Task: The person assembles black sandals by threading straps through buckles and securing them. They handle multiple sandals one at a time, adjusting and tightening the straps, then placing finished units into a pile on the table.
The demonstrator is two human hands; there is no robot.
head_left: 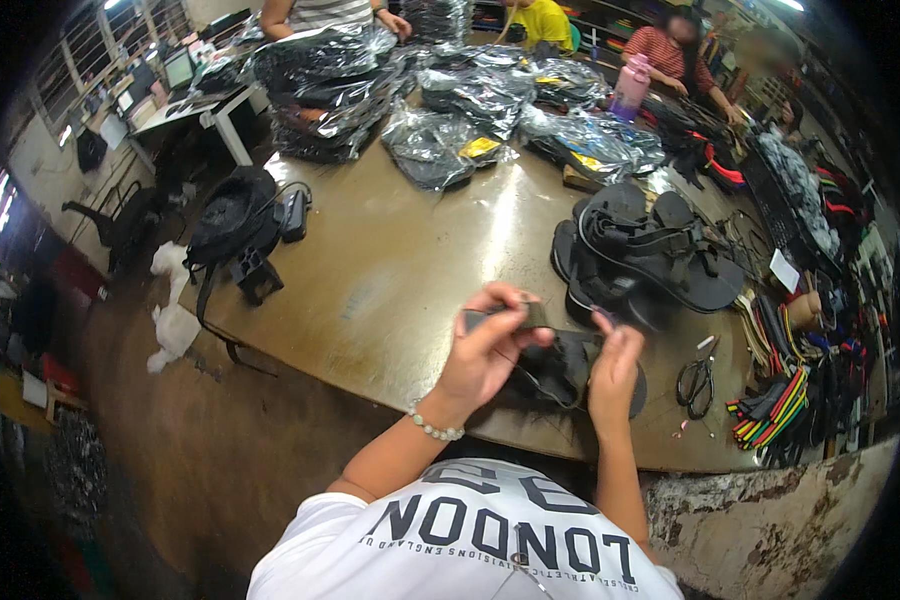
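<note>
A black strappy sandal lies at the table's near edge, below and between my hands. My left hand, with a beaded bracelet at the wrist, pinches a dark strap above this sandal. On the sandal's right side is my right hand, its fingers stretched up and slightly bent. Nothing can be made out in it, and its fingertips are a little blurred. Just beyond my hands, several more black sandals are heaped together.
Black-handled scissors lie to the right, near bundles of striped straps. Plastic-wrapped stacks and a pink bottle stand at the back. A black backpack rests on the left edge. Other people are across the table.
</note>
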